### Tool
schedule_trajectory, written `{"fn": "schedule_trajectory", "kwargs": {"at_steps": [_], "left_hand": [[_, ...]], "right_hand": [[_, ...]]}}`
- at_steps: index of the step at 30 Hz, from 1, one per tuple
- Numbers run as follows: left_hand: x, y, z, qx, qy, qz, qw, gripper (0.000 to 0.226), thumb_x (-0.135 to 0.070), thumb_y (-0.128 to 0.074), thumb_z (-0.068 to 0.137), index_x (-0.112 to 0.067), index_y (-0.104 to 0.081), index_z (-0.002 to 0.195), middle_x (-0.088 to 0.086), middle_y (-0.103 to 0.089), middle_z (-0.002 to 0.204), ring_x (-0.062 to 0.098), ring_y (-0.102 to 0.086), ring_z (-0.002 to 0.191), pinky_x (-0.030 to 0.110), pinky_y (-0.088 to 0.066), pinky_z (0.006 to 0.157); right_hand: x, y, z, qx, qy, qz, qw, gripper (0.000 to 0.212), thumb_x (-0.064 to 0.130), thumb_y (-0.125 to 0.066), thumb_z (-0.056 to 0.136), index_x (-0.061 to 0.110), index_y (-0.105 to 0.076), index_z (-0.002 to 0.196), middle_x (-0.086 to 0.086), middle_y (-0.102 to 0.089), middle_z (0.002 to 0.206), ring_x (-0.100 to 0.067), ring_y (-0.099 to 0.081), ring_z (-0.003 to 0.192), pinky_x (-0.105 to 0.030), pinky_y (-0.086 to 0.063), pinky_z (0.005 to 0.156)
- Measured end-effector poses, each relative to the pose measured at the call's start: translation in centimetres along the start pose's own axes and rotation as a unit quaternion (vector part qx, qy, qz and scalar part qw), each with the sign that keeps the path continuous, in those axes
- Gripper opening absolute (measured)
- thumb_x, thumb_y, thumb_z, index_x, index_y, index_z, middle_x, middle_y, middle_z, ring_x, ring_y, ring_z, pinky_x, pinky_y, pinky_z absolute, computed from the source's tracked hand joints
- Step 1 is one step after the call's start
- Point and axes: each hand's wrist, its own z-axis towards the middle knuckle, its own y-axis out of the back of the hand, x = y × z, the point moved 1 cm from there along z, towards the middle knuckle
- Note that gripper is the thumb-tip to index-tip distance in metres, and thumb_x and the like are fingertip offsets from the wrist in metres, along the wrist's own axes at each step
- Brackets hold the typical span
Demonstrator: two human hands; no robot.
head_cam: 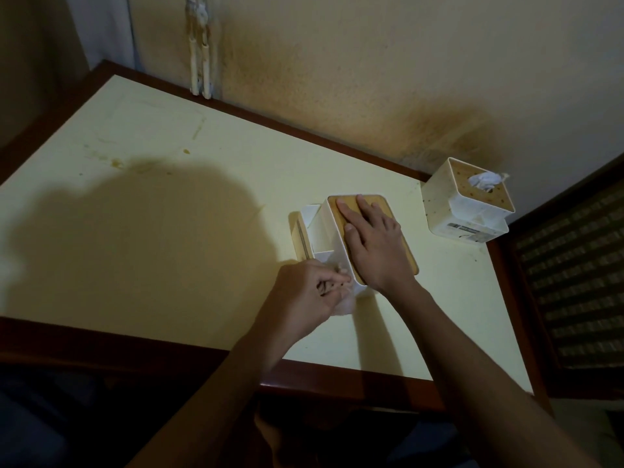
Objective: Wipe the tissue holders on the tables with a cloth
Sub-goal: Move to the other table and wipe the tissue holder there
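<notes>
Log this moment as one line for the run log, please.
step: wiping side of wooden-lid tissue holder | left hand: holds cloth | right hand: flat on lid | square tissue holder: untouched

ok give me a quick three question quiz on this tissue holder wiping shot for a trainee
1. True or false: the right hand lies flat on the wooden lid of the white tissue holder.
2. What does the left hand grip against that holder's near side? A) a sponge B) a pale cloth C) a brush
3. Where does the second, square tissue holder stand?

Key:
1. True; the fingers are straight on the lid.
2. B
3. At the table's far right corner, near the wall, apart from both hands, with tissue sticking out of its top.
</notes>
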Motion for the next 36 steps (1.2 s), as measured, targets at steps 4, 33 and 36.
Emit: {"fn": "schedule_trajectory", "kwargs": {"at_steps": [4, 33, 36], "left_hand": [[0.3, -0.2, 0.5, -0.04, 0.023, -0.022, 0.999, 0.022, -0.018, -0.075, 0.079, -0.025, -0.076, 0.1, -0.012, -0.066, 0.099, -0.008, -0.056, 0.08, -0.004, -0.034, 0.072], [3.9, 6.1, 1.4, -0.175, 0.092, -0.531, 0.824, 0.01, -0.011, -0.061, 0.086, -0.004, -0.067, 0.09, -0.005, -0.065, 0.073, 0.004, -0.059, 0.067, 0.019, -0.049, 0.064], [4.6, 7.8, 2.2, -0.225, 0.104, -0.375, 0.893, 0.02, -0.009, -0.068, 0.086, -0.009, -0.071, 0.105, -0.001, -0.073, 0.091, 0.008, -0.067, 0.079, 0.02, -0.053, 0.067]], "right_hand": [[0.3, -0.1, -0.2, 0.006, 0.005, 0.001, 1.0, 0.052, 0.041, -0.015, 0.096, 0.041, -0.025, 0.148, 0.004, -0.017, 0.159, -0.021, -0.01, 0.147, -0.048, -0.008, 0.117], [0.0, 0.5, -0.2, 0.024, 0.004, 0.027, 0.999, 0.051, 0.047, -0.015, 0.095, 0.047, -0.022, 0.145, 0.009, -0.016, 0.159, -0.016, -0.009, 0.146, -0.046, -0.008, 0.118], [0.1, 0.6, -0.2, 0.03, 0.007, 0.027, 0.999, 0.052, 0.05, -0.015, 0.095, 0.047, -0.021, 0.146, 0.009, -0.015, 0.159, -0.017, -0.009, 0.147, -0.047, -0.007, 0.118]]}}
